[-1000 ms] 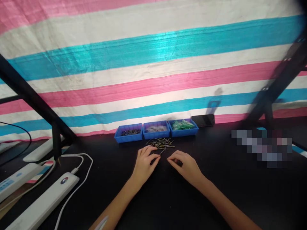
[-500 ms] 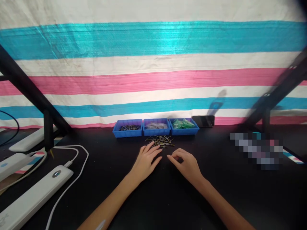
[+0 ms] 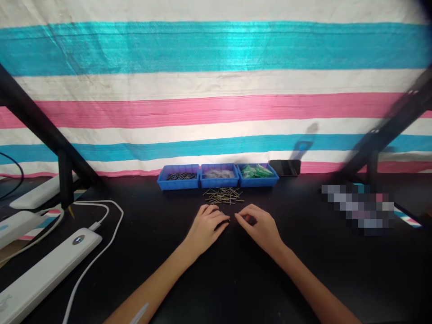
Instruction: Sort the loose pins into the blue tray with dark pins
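Observation:
A loose pile of thin metal pins (image 3: 224, 195) lies on the black table. Just below it my left hand (image 3: 206, 227) is curled, thumb and fingers close together around something small and dark that I cannot make out. My right hand (image 3: 261, 225) faces it a short way to the right, its thumb and index tips nearly together; anything between them is too small to tell. Behind the pile stand three blue trays: the left tray (image 3: 178, 185) holds dark pins, the middle tray (image 3: 219, 182) clear pieces, the right tray (image 3: 259, 182) green pieces.
A black phone (image 3: 289, 168) leans at the back, right of the trays. On the left lie a white power bank (image 3: 50, 270) and a white cable (image 3: 101, 256). Black slanted frame bars (image 3: 43, 123) stand at both sides, before a striped sheet (image 3: 202, 112).
My left hand has drawn back slightly from the pile, and its spread fingers have closed in toward the thumb. My right hand has barely moved. The whole view has shifted slightly.

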{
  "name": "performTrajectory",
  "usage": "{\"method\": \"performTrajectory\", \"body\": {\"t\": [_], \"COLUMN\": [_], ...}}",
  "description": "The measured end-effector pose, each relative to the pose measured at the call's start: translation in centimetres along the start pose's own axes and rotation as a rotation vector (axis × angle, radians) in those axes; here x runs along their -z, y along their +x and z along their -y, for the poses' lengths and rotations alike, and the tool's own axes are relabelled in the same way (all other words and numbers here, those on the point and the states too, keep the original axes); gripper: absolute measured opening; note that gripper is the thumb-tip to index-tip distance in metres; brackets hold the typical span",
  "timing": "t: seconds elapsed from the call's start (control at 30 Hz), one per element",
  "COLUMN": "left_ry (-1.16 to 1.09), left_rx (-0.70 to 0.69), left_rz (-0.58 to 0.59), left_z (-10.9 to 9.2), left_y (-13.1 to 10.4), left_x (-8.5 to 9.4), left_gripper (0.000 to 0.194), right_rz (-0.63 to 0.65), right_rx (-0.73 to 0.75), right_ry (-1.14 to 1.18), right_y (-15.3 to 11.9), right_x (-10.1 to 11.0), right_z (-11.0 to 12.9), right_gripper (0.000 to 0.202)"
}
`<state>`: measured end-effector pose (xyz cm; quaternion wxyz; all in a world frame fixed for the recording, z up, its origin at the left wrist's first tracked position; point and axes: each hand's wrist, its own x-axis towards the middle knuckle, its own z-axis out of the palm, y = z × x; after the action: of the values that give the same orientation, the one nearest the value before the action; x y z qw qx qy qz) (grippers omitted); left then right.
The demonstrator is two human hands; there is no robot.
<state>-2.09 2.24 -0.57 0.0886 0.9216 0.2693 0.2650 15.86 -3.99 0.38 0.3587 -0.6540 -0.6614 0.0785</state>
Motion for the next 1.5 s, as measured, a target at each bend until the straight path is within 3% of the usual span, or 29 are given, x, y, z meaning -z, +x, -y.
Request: {"method": "performTrajectory", "body": {"t": [0.27, 0.5, 0.73, 0.93, 1.2, 1.5], "left_ry": [-0.002, -0.006, 0.06, 0.051, 0.044, 0.04], "left_rx": [0.054, 0.022, 0.072, 0.137, 0.095, 0.15], "left_rz": [0.009, 0.049, -0.053, -0.054, -0.043, -0.081], "left_z": [-0.7, -0.5, -0.3, 0.1, -0.1, 0.2], "left_y": [-0.1, -0.1, -0.2, -0.1, -0.1, 0.0], "left_x": [-0.3, -0.5, -0.4, -0.6, -0.5, -0.2], "left_gripper": [0.023, 0.021, 0.019, 0.013, 0.014, 0.011], "right_rz": [-0.014, -0.061, -0.074, -0.065, -0.059, -0.04], "right_rx": [-0.011, -0.051, -0.073, -0.085, -0.073, -0.081], "right_ry": [-0.032, -0.052, -0.062, -0.044, -0.048, -0.011], "right_y": [0.0, -0.1, -0.1, 0.0, -0.1, 0.0], "right_x": [0.1, 0.0, 0.0, 0.2, -0.1, 0.0], "right_z": [-0.1, -0.2, -0.1, 0.1, 0.0, 0.0], "right_gripper": [0.023, 0.024, 0.026, 0.023, 0.022, 0.022]}}
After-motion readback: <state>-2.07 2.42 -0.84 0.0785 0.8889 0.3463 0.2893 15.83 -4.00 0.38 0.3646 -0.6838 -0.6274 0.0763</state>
